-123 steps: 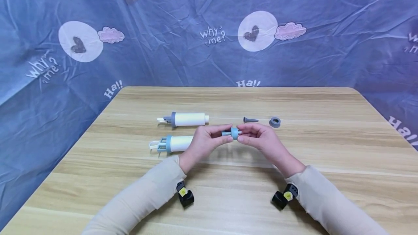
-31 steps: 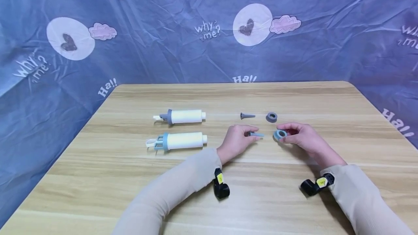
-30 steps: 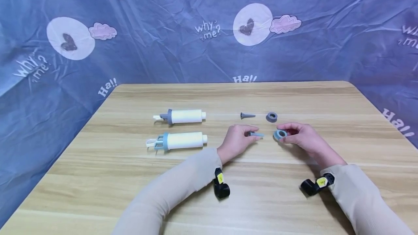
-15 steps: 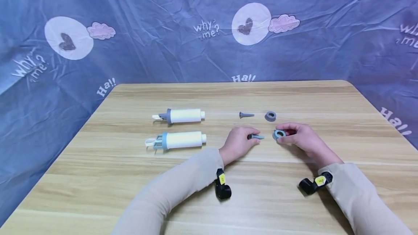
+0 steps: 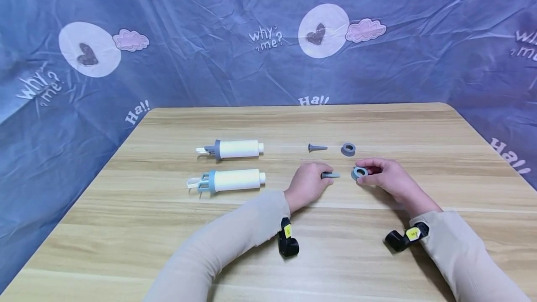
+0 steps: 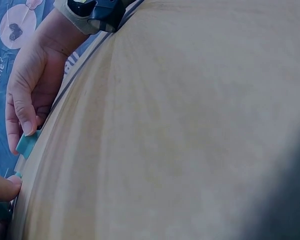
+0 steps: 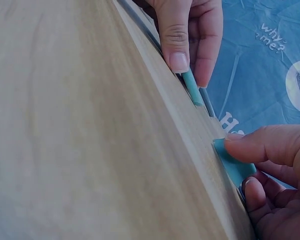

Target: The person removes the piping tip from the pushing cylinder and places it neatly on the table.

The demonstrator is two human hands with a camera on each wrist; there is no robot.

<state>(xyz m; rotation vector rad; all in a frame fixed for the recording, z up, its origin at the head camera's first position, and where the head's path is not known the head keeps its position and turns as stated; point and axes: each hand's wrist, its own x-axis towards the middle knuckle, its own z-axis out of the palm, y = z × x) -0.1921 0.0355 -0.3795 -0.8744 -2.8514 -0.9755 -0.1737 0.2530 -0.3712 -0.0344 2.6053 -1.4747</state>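
Observation:
My left hand [image 5: 309, 183] pinches a small light blue tapered nozzle [image 5: 331, 175] low over the table, its narrow end pointing right. To the right of it, my right hand [image 5: 388, 178] holds a light blue ring cap [image 5: 354, 175] by its edge, between thumb and fingers. A short gap separates the two parts. In the right wrist view the nozzle [image 7: 192, 89] sticks out below the left thumb, and the ring cap [image 7: 234, 165] appears beside the right thumb. The nozzle's wide end is hidden by the left fingers.
Behind the hands lie a dark grey nozzle [image 5: 317, 147] and a dark grey ring cap [image 5: 348, 149]. Two white cylinders lie at left, one with a grey collar [image 5: 239, 148], one with a light blue collar [image 5: 237, 180]. A patterned blue cloth [image 5: 268, 69] hangs behind the wooden table [image 5: 335, 264].
About four seconds ago both hands held the light blue nozzle and ring cap together near the middle. The parts are now apart and lower, farther right. The last half second shows barely any movement.

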